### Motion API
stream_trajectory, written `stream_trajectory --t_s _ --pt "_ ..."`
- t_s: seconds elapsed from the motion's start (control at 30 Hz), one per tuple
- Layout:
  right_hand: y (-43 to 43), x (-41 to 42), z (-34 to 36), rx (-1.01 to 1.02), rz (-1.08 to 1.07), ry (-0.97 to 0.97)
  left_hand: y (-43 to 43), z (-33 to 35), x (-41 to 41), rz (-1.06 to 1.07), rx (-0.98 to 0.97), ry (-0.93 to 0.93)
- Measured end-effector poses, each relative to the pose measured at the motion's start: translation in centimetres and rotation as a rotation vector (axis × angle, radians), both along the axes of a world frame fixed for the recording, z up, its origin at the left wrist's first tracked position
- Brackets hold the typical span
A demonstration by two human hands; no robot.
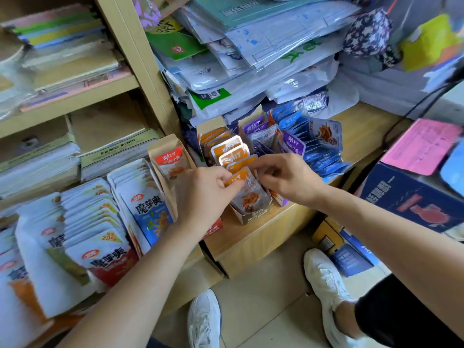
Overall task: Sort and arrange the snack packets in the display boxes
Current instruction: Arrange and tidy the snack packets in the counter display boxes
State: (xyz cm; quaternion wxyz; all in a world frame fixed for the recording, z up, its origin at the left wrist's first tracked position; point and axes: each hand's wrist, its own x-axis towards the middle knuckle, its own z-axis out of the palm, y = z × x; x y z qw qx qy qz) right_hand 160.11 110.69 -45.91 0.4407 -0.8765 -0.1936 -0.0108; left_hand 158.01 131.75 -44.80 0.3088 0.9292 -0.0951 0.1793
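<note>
Bare desk (364, 124) lies open right of the blue packets (319, 149), with a black cable (408, 113) crossing its far edge. The display boxes (253, 218) stand close side by side. A wrapped stack (263, 61) overhangs their rear. The left grip (208, 189) and right grip (283, 177), pinching the front orange packet (248, 194), crowd the near end.

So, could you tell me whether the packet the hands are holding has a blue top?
No, the packet pinched by the left hand and right hand has an orange top.
</note>
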Motion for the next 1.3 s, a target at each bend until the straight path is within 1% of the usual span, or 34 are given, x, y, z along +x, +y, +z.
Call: stream_trajectory --t_s 0.07,0.17,0.23,0.33,0.4,0.5,0.6,0.7,0.77,0.83,0.9,0.97,1.0,1.1,1.23,1.3 --pt "0.1 -0.2 0.1 0.01 0.028 0.008 -0.1 -0.1 0.1 -0.02 0.043 0.014" --pt "0.3 -0.2 -0.1 -0.058 0.017 -0.107 -0.3 0.2 -0.4 -0.134 0.049 0.004" --pt "0.4 -0.1 -0.3 -0.071 -0.034 -0.135 -0.2 0.2 -0.6 -0.17 0.045 -0.007" --pt "0.2 -0.2 -0.2 -0.035 -0.061 -0.109 0.4 0.2 -0.3 -0.107 0.093 -0.075" --pt "0.3 -0.3 0.1 0.017 -0.052 -0.051 0.8 0.4 -0.1 -0.061 0.11 -0.095" --pt "0.6 -0.4 0.5 0.09 -0.043 0.024 1.1 0.6 0.3 -0.1 0.033 -0.098" --pt "0.6 -0.3 0.5 0.048 -0.058 -0.041 1.0 0.5 0.1 -0.153 -0.075 -0.041" --pt "0.4 -0.2 0.3 0.023 -0.082 -0.051 0.6 -0.3 0.0 -0.16 -0.072 0.014" --pt "0.4 -0.1 0.1 0.019 -0.119 -0.098 0.6 -0.4 0.2 -0.151 -0.057 -0.011" --pt "0.7 -0.3 0.1 0.034 -0.13 -0.144 0.8 0.0 0.3 -0.104 -0.021 -0.089" --pt "0.9 -0.6 0.1 0.004 -0.1 -0.169 1.1 0.2 0.5 -0.082 0.099 -0.126" --pt "1.0 -0.8 -0.2 -0.106 -0.053 -0.227 1.2 0.2 0.5 -0.114 0.219 -0.065" --pt "1.1 -0.8 -0.5 -0.165 -0.036 -0.25 1.1 0.1 0.5 -0.129 0.242 -0.025" --pt "1.3 -0.9 -0.9 -0.252 -0.006 -0.284 1.2 -0.5 0.5 -0.127 0.183 -0.009" --pt "1.3 -1.0 -0.5 -0.234 0.056 -0.31 1.7 -0.5 0.7 -0.114 0.171 -0.084" --pt "1.4 -1.1 -0.4 -0.19 0.098 -0.277 1.8 -0.5 0.5 -0.128 0.134 -0.042"
